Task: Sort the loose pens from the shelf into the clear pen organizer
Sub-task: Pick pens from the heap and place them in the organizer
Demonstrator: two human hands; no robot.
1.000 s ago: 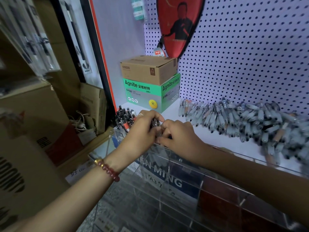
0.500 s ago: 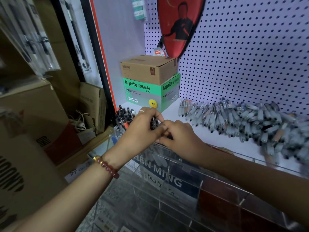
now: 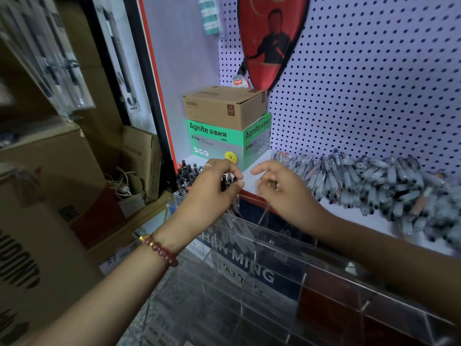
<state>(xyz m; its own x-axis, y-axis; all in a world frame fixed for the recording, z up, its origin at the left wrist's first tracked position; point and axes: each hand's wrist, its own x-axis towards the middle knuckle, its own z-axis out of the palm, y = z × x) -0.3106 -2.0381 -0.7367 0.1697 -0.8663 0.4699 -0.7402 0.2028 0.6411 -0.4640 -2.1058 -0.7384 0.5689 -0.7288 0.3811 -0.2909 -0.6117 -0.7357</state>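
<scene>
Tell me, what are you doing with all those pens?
A person is sorting pens. The left hand grips a small bunch of dark pens over the clear pen organizer, beside more standing dark pens. The right hand hovers next to it, fingers loose, holding nothing. A big pile of loose pens waits on the white shelf.

Pen organizer (image 3: 274, 248): clear glossy acrylic, smooth. Loose pens (image 3: 374, 181): translucent grey plastic, slight sheen. Dark pens (image 3: 227, 183) in left hand (image 3: 212, 188): glossy black plastic. Brown box (image 3: 219, 108): matt cardboard. Green box (image 3: 214, 139): printed card, semi-gloss. Pegboard (image 3: 361, 83): matt, perforated. Bracelet (image 3: 162, 250): polished red beads.
</scene>
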